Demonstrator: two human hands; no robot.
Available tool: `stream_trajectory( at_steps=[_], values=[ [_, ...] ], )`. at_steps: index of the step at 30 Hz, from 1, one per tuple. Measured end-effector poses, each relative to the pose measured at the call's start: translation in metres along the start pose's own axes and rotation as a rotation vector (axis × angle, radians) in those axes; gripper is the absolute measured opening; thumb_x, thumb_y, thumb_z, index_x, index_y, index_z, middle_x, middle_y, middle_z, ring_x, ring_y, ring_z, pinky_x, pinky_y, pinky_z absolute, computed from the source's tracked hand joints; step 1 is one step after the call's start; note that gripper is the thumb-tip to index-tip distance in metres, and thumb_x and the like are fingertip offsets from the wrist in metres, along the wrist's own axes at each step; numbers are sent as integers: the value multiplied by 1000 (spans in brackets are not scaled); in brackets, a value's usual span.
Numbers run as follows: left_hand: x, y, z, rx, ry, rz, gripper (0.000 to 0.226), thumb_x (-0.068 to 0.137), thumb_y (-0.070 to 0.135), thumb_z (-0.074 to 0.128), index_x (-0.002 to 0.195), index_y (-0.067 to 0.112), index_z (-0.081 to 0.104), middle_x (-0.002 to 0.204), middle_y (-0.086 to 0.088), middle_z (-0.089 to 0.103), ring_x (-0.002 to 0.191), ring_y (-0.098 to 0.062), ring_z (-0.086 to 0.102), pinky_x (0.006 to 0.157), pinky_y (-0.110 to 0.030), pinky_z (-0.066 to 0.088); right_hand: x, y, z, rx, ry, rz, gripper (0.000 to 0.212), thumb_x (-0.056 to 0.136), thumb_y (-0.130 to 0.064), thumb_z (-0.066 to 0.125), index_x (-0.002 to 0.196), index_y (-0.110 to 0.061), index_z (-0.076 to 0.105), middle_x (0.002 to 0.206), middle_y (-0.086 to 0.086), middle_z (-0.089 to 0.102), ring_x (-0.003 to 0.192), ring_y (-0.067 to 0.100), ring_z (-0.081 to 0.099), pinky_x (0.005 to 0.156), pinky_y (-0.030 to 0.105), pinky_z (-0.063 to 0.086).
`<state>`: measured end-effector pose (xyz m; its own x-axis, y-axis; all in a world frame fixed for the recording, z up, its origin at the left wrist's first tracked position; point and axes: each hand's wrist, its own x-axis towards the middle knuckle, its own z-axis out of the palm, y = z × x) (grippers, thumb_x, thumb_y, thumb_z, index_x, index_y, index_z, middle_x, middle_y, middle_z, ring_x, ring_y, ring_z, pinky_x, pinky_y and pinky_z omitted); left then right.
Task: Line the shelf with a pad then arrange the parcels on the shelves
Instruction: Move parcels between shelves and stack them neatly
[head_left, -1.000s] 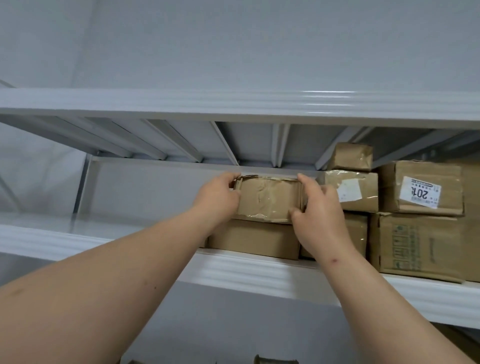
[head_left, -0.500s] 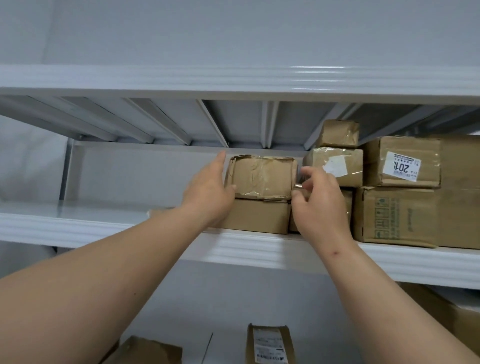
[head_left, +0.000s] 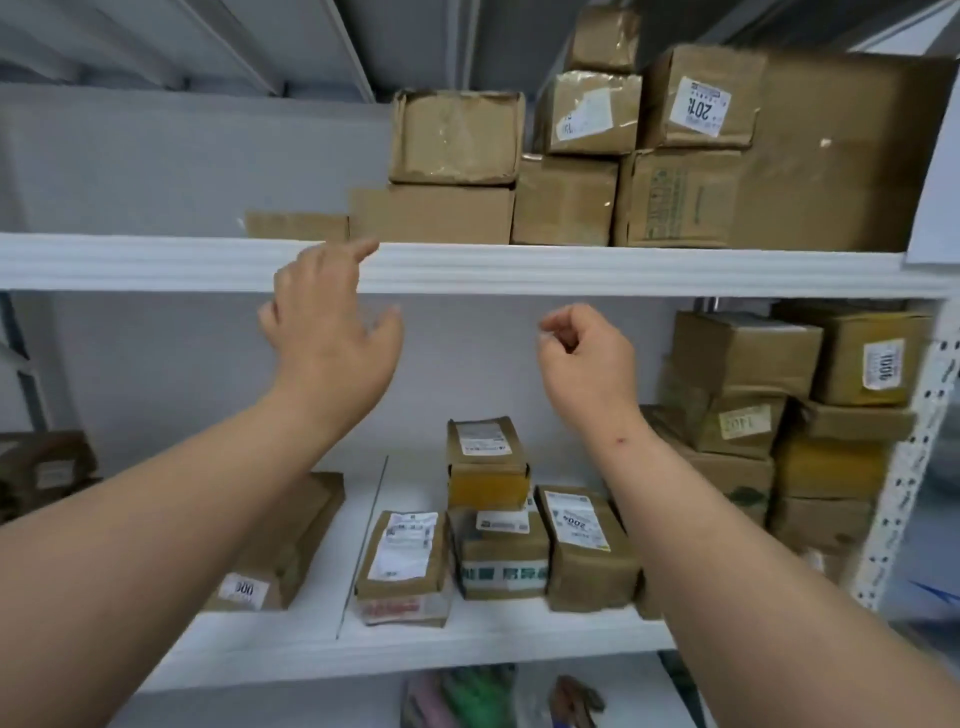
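— Brown cardboard all along the upper shelf (head_left: 571, 267). Which parcel sits furthest left in the top tier?

— The crumpled taped parcel (head_left: 457, 136). It rests on a plain flat box (head_left: 432, 214), with a low thin box (head_left: 296, 226) just left of that. To its right a small labelled parcel (head_left: 589, 113) touches its side, then a parcel marked "201" (head_left: 698, 98), both stacked on larger cartons.

— And the hands?

— Both are in front of the shelving, below the taped parcel and apart from it. The left hand (head_left: 332, 332) is raised before the shelf's white front edge, fingers spread and relaxed, its grip loose and holding nothing. The right hand (head_left: 584, 353) hangs lower, fingers curled inward toward the palm; nothing is visible in that grip.

— What lies on the lower shelf (head_left: 415, 644)?

— A cluster of small parcels in the middle: one upright with a yellow band (head_left: 485, 462), one lying flat with a white label (head_left: 402, 564), one with green-printed tape (head_left: 501, 558), and one marked "2004" (head_left: 587, 545). A long flat box (head_left: 283, 545) lies to the left, partly behind the left forearm. On the right stands a tall stack of cartons (head_left: 789, 415) against the perforated upright (head_left: 904, 467).

— Any pad?

— A thin seam runs across the lower shelf's white surface; I cannot tell whether that is a pad.
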<state>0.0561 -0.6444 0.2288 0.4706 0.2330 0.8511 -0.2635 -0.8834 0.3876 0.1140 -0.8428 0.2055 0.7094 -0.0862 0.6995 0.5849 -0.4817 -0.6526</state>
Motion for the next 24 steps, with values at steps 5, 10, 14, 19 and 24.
stream_trajectory(
  at_steps=[5, 10, 14, 19, 24],
  values=[
    [-59, -14, 7, -54, -101, -144, 45, 91, 19, 62, 135, 17, 54, 136, -7, 52, 128, -29, 43, 104, -45, 30, -60, 40, 0, -93, -196, 260, 14, 96, -15, 54, 104, -20, 65, 94, -7, 63, 85, 13, 59, 70, 25, 45],
    [-109, -44, 39, -30, -349, -383, 46, 91, 24, 61, 136, 25, 52, 134, 0, 54, 123, -25, 51, 105, -52, 41, -111, 87, 1, -235, -361, 417, 13, 93, -20, 56, 85, -26, 64, 81, -9, 67, 73, 13, 62, 64, 28, 52],
    [-149, -57, 67, -56, -476, -498, 43, 89, 25, 64, 132, 22, 57, 129, -4, 56, 118, -24, 55, 101, -48, 47, -135, 124, -5, -222, -432, 494, 13, 93, -12, 54, 85, -14, 65, 76, -3, 64, 64, 11, 55, 52, 22, 40],
    [-182, -45, 114, -118, -560, -629, 33, 93, 35, 61, 121, 19, 64, 118, 1, 62, 106, -23, 61, 90, -38, 51, -143, 173, -10, -242, -488, 571, 15, 92, -14, 55, 82, -19, 65, 84, -3, 67, 80, 16, 61, 72, 28, 49],
    [-201, -23, 161, -195, -661, -693, 23, 88, 15, 62, 111, 17, 67, 106, -4, 65, 87, -17, 57, 73, -27, 42, -131, 209, -20, -251, -453, 562, 12, 92, -15, 55, 84, -18, 64, 91, 1, 65, 81, 15, 59, 67, 25, 45]
  ],
)
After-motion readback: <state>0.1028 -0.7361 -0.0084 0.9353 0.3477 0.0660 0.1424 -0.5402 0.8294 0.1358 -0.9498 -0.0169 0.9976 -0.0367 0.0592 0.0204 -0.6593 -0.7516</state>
